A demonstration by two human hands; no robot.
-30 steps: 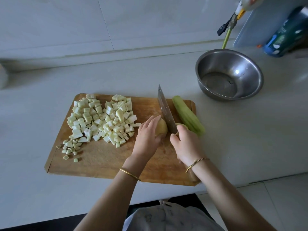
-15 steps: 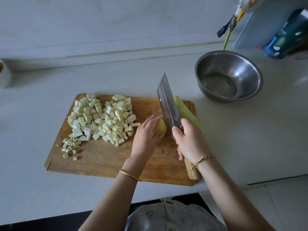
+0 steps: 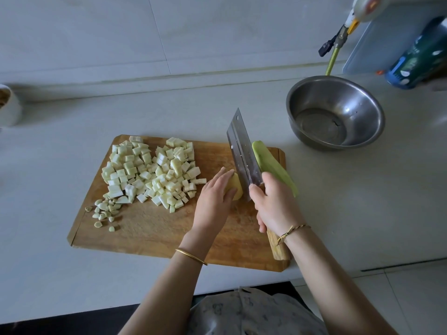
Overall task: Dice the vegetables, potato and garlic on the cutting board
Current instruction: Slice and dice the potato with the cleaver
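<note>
Left hand (image 3: 215, 197) lies palm-down over a yellow potato (image 3: 236, 189), fingers curved and holding it against the wooden cutting board (image 3: 169, 233); a thin gold bangle (image 3: 191, 256) sits on that wrist. Right hand (image 3: 275, 204) grips the wooden handle of a cleaver (image 3: 243, 153), fingers wrapped round it, with a knotted cord bracelet (image 3: 290, 232) at the wrist. The blade leans to the right so its flat face shows, and its edge meets the potato's right side; whether it has entered the flesh cannot be told. No maker's mark can be read on the steel. Just right of the blade, a long peeled green vegetable (image 3: 271, 165) lies along the board's right edge. A heap of pale diced vegetable (image 3: 154, 172) covers the board's far left part, with small chopped garlic pieces (image 3: 104, 211) near its left edge. The board rests on a pale counter (image 3: 362, 201). Beyond its right corner stands a steel bowl (image 3: 336, 112). At far right a dark bottle (image 3: 418, 61) carries a blue and green label, its writing too blurred to read. A white cup (image 3: 9, 107) shows at the left edge.
</note>
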